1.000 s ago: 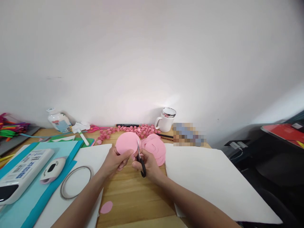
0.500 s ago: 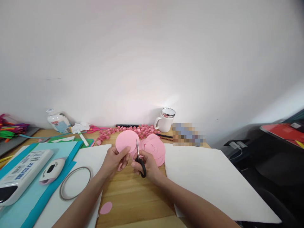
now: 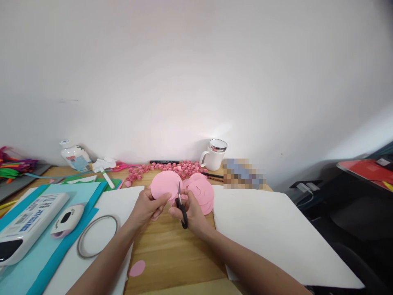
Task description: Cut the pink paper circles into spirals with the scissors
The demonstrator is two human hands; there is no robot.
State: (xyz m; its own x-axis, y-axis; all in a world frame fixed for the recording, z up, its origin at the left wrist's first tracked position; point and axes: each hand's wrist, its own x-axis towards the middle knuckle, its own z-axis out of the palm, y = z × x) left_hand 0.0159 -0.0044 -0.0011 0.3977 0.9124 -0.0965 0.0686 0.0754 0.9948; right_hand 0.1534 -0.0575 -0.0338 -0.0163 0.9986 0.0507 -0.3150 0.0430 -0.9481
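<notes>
My left hand [image 3: 150,207] pinches the lower edge of a round pink paper disc [image 3: 165,184], holding it above the table. A pair of scissors with black handles [image 3: 183,215] is gripped in my right hand [image 3: 193,213]. Their blades point up and lie along the disc's right edge. Behind my right hand, a pile of pink paper circles [image 3: 202,190] with curved cuts rests on the wood. Many small rolled pink paper roses [image 3: 184,167] are strewn farther back. One small pink oval scrap [image 3: 137,268] lies near the front.
Against the wall stand a white mug [image 3: 214,157] and a white bottle [image 3: 75,155]. White sheets [image 3: 276,229] cover the right side. To the left are a tape roll [image 3: 81,241], a small white device [image 3: 67,219], a white case [image 3: 33,227] and blue paper [image 3: 81,192].
The paper disc has shifted slightly right and down in my left hand. My right hand has tilted the scissors a little, their blades staying at the disc's right edge.
</notes>
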